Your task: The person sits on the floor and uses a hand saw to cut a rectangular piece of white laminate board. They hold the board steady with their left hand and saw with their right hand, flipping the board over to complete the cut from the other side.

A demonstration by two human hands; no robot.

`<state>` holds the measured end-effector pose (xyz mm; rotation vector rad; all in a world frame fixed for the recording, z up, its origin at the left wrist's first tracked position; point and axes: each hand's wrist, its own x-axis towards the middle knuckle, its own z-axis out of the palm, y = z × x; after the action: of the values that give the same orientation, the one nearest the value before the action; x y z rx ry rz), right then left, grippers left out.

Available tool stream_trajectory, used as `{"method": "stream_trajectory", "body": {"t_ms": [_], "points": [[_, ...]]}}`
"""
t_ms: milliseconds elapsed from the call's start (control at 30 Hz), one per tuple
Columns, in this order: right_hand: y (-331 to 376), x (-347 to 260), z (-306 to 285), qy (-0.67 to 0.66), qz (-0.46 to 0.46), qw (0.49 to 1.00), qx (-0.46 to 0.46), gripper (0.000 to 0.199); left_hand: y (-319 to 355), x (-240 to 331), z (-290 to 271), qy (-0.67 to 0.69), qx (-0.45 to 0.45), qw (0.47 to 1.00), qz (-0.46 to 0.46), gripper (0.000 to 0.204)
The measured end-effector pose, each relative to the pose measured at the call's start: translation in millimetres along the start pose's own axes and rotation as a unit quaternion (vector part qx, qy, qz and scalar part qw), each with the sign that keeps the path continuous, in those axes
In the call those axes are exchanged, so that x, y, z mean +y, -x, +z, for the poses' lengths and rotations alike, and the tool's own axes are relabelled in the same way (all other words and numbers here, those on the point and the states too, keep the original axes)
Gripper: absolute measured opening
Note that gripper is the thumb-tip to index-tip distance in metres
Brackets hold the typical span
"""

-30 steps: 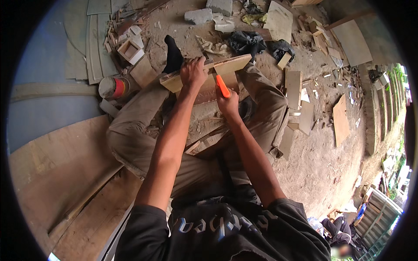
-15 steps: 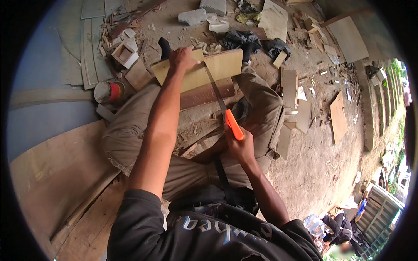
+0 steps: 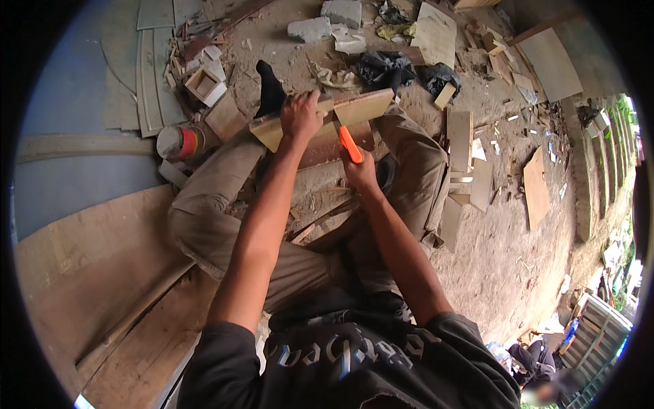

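A pale wooden board (image 3: 364, 106) lies across in front of me near my shins, its top face tilted and its far edge raised. My left hand (image 3: 303, 117) is closed over the board's far edge, left of the cut. The handsaw (image 3: 351, 144) has an orange handle, which my right hand (image 3: 361, 172) grips. Its blade stands in the slot in the board, and only a short piece near the handle shows. A reddish-brown plank (image 3: 325, 151) lies under the board.
Black plastic bags (image 3: 385, 68) and concrete blocks (image 3: 310, 29) lie beyond the board. A can with a red and yellow band (image 3: 185, 142) and a small wooden box (image 3: 206, 84) stand at left. Wood offcuts (image 3: 460, 140) lie at right. Another person (image 3: 533, 358) is at the far lower right.
My right hand has pushed the saw forward, away from me, so less blade shows on my side. The board has tipped, its face now showing less. My left hand keeps its hold.
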<state>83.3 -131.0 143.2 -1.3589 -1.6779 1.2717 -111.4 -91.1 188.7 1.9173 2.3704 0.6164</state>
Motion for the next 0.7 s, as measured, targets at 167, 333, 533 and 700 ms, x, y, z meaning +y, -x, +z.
{"method": "stream_trajectory", "body": {"t_ms": [167,333,533,700], "points": [[1,14,7,-0.052,0.004,0.999,-0.007,0.037,-8,-4,3,-0.021,0.012,1.0,0.001,0.044],[3,0,3,-0.022,0.024,0.999,-0.01,0.035,-2,3,3,-0.045,-0.007,0.999,-0.021,0.041],[8,-53,-4,0.03,0.042,0.997,0.05,0.05,23,16,12,-0.089,0.008,0.996,-0.01,0.037],[33,-78,-20,0.045,-0.001,0.997,0.068,0.042,23,11,17,-0.093,0.028,0.995,0.017,0.038]]}}
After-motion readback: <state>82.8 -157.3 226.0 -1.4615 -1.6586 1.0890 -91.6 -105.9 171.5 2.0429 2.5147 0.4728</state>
